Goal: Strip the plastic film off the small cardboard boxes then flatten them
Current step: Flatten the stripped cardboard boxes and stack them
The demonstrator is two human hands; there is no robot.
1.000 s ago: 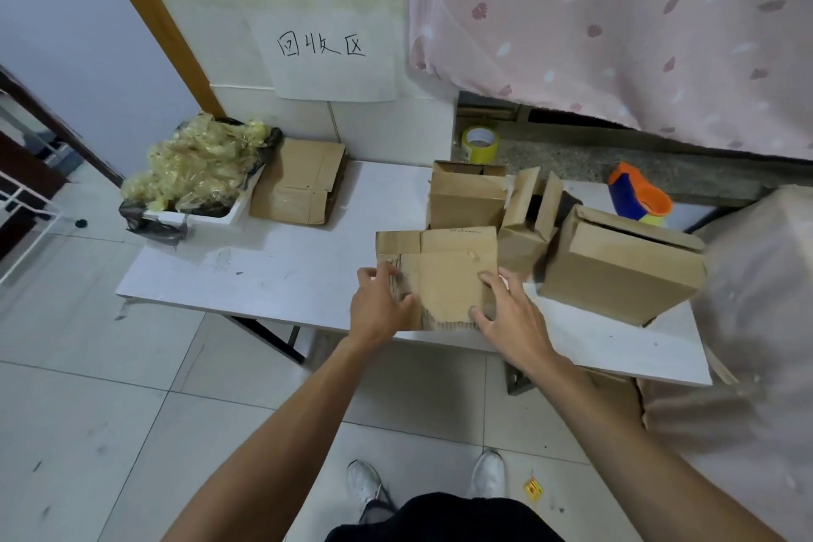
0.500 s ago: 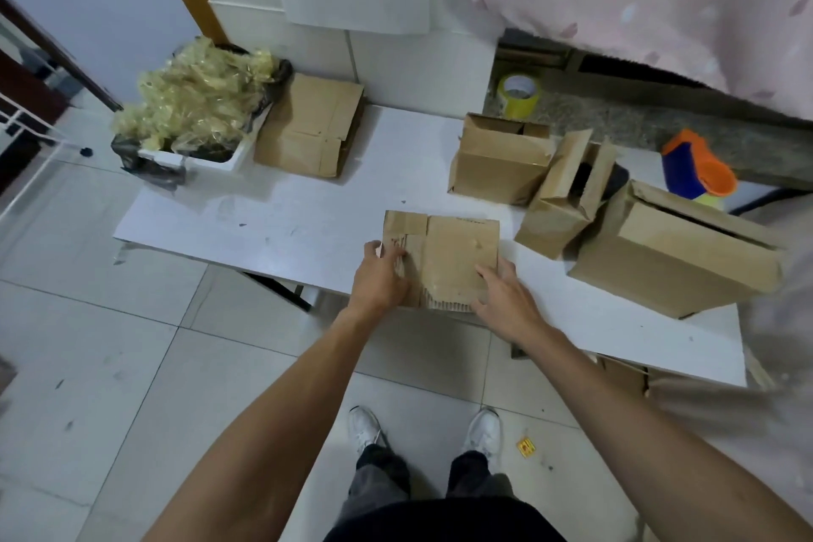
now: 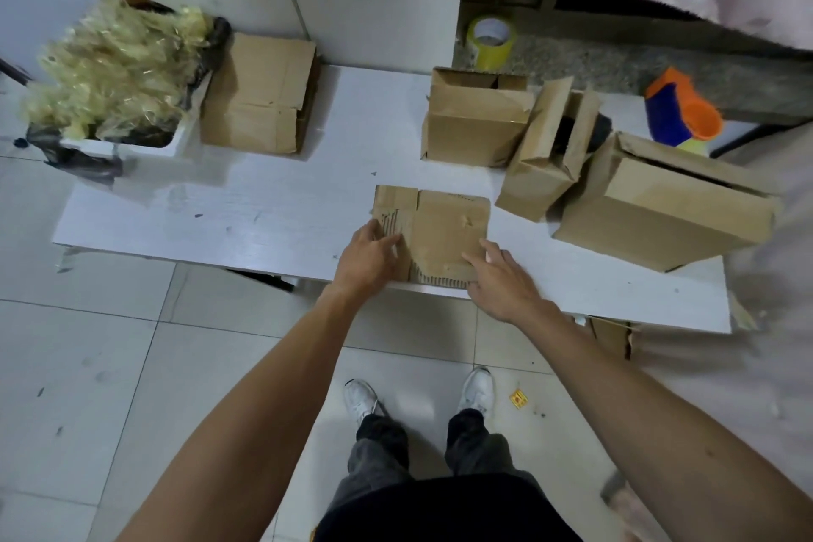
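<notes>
The flattened box is pressed under the released left grip and right grip, seemingly finishing its flattening; a standing box beyond them is likely needed next.

The left forearm and right forearm are bare from the lower corners of the frame up to the left hand and right hand. At bottom centre there is a black top. Above it in the frame are dark grey trousers, creased at the ankles, and white trainers.
</notes>
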